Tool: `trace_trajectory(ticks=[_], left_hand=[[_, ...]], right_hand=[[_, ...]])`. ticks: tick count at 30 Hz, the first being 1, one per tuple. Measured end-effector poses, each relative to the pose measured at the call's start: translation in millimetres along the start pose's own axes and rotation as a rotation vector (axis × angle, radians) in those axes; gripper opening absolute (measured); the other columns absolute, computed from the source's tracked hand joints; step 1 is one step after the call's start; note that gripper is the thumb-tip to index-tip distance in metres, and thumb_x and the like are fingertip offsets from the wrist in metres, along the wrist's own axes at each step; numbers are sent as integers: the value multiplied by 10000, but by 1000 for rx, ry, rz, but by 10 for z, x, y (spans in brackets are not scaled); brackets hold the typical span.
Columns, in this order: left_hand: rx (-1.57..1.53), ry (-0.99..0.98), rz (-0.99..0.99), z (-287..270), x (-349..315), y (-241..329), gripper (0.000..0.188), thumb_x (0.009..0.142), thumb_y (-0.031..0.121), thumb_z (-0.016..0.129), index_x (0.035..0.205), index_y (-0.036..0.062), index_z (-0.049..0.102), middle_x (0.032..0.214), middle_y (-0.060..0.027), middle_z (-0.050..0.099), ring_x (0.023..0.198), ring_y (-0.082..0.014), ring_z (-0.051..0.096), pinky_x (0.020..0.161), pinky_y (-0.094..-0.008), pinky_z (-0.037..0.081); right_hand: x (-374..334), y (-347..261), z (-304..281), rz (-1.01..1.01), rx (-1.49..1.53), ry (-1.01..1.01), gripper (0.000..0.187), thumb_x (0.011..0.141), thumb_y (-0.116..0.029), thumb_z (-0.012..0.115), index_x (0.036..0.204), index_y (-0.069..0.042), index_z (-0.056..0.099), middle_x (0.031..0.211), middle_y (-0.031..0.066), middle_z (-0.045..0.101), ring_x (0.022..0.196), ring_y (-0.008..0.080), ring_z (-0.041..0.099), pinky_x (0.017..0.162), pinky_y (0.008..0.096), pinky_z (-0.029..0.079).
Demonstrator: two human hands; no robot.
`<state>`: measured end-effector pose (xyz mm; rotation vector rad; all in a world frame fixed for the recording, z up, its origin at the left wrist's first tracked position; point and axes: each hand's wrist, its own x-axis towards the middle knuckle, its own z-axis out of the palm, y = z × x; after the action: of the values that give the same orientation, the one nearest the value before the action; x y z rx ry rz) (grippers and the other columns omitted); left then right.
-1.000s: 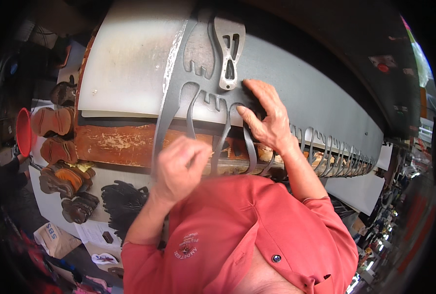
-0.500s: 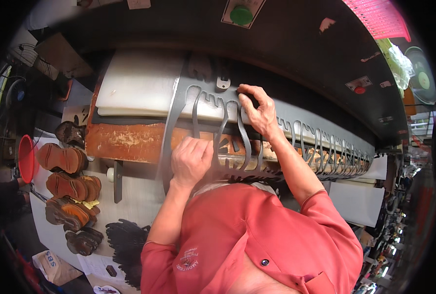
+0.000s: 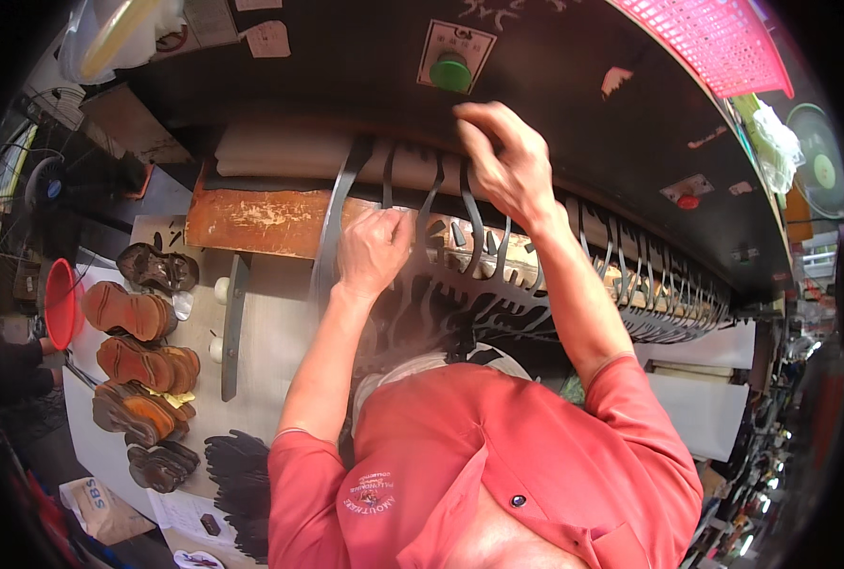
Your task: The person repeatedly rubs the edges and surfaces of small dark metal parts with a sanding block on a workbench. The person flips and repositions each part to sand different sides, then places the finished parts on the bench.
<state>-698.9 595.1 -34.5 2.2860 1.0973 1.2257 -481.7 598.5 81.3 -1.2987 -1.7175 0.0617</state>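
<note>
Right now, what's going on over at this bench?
A person is handling a dark sheet full of cutouts, which drapes over the bench's wooden edge. The left hand is closed at its strips, though whether it grips one is hard to tell. The right hand is raised, thumb apart from loosely bent fingers, appearing just below the green button.

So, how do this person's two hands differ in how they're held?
The left hand is curled nearly into a fist; the right hand is looser, with a gap between thumb and bent fingers. The left hand is lower, by the dark cut-out sheet; the right hand is higher, just below the green button in the picture. Both are bare.
</note>
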Motion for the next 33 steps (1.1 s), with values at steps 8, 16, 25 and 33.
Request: trace_trajectory(ticks=[8,16,25,33], left_hand=[[-132,40,15,61,80,427,70,916,60,755,974,28,732,954,-136,760,898,-313,702,843,-437,556],[77,-154,26,414,-180,649,131,929,219,762,904,90,759,877,-60,762,878,-264,693,964,-469,436],[123,-56,-19,530,-262,763,144,937,205,737,896,67,747,942,-87,769,939,-277,679,969,-465,421],[60,-107,-62,283,-624,948,136,926,185,747,885,55,736,959,-123,765,939,-300,673,921,-484,437]], right_hand=[[-1412,660,-279,789,143,18,179,1000,-111,729,1148,-19,771,894,98,755,825,129,693,787,279,553],[-1473,632,-162,108,-49,-139,105,952,-71,752,1052,-37,746,806,139,738,681,231,741,637,328,570],[-1490,559,-203,244,-30,-149,121,970,-129,767,1032,-25,758,685,85,679,577,136,629,582,282,504],[-1814,214,-273,256,-23,-169,95,983,-105,745,1033,-25,756,660,72,636,560,111,571,556,280,474]])
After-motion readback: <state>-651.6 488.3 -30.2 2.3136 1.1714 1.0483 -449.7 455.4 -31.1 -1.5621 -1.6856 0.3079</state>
